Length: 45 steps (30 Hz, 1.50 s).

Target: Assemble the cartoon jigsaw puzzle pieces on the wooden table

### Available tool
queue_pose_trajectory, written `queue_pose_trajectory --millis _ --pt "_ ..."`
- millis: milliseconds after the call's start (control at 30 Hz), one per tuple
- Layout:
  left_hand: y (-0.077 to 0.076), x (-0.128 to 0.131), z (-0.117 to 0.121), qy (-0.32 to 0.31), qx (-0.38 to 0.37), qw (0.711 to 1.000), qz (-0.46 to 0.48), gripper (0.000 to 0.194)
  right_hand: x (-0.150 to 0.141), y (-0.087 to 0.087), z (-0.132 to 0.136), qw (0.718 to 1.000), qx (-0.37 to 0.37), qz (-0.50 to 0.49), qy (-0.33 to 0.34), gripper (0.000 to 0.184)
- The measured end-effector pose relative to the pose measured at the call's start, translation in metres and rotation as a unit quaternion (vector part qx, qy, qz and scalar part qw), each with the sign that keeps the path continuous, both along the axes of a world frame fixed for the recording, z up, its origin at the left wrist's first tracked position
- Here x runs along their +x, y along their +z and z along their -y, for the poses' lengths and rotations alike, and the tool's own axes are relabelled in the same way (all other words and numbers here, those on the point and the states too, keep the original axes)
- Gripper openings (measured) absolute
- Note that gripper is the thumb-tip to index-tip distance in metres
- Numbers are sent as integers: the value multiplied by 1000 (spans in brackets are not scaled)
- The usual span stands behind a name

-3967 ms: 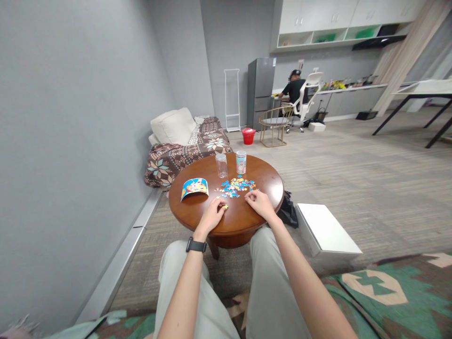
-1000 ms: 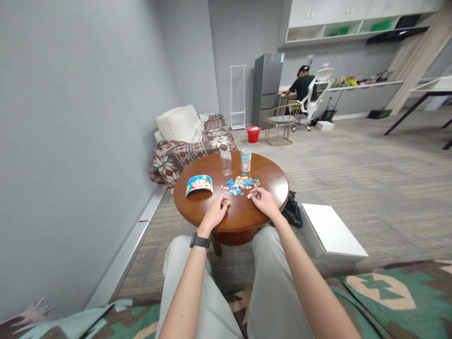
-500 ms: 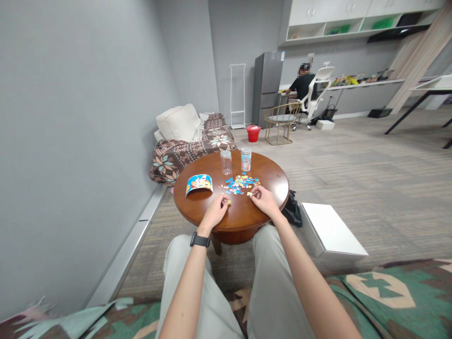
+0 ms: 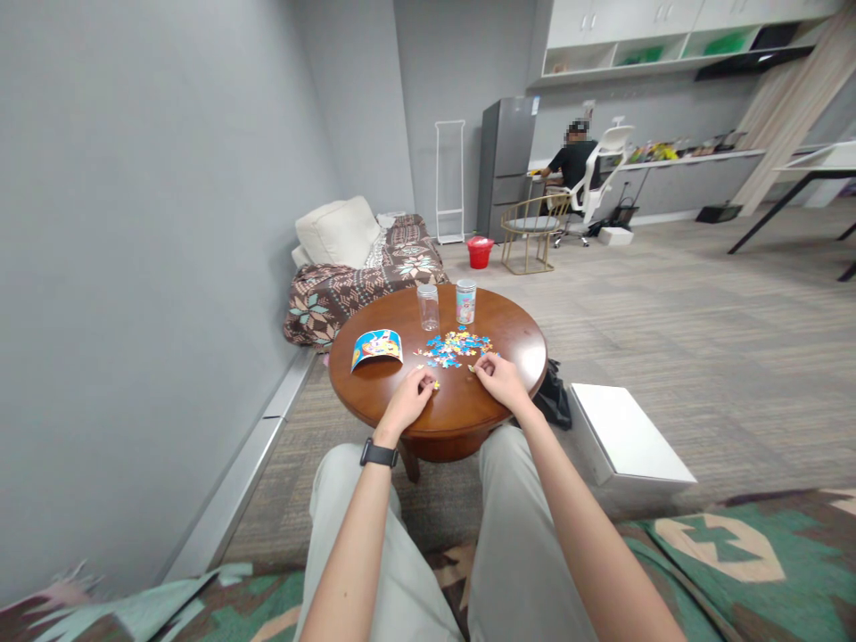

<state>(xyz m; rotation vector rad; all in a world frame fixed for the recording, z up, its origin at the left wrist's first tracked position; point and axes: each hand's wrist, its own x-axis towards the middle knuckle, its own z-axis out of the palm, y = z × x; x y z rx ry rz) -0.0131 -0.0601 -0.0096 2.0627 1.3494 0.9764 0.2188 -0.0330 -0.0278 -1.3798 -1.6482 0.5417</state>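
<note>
I sit at a round brown wooden table [image 4: 481, 415]. A pile of small blue and yellow jigsaw pieces [image 4: 453, 346] lies in its middle. My left hand [image 4: 409, 399], with a black watch on the wrist, rests near the front edge, fingers curled on a small yellow piece [image 4: 435, 384]. My right hand [image 4: 499, 378] is at the pile's near right edge, fingertips pinched on a small piece. A curled picture card [image 4: 376, 346] lies to the left. A clear empty jar [image 4: 428, 308] and a printed tin [image 4: 465, 301] stand behind the pile.
A white box [image 4: 629, 437] sits on the floor right of the table, a black bag [image 4: 554, 401] beside it. A patterned sofa with a cushion [image 4: 354, 267] stands against the left wall. A person sits at a far desk beside a fridge [image 4: 503, 165]; a red bucket [image 4: 480, 253] stands there.
My right hand has worked along the pile's near edge, moving slightly and pinching a piece. My left hand stays at the yellow piece. The camera view shifted a little.
</note>
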Motion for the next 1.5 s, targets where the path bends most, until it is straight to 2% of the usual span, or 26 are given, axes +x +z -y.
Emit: queue_pose_trajectory --millis 333,500,867,1300,1500 --pt "-8 0 -5 7 4 1000 4 10 2 -6 -4 1000 -1 2 7 22" --pt "-7 0 -4 16 6 1000 1 10 2 -4 -3 999 4 30 10 16" --pt "-4 0 -2 8 -5 1000 -10 12 2 -6 -4 999 17 34 20 31" --pt "-4 -1 -2 8 1 1000 1 7 2 -2 -1 998 9 55 24 29" --pt "-5 -2 -2 15 0 1000 9 13 3 -1 -2 998 8 52 33 29"
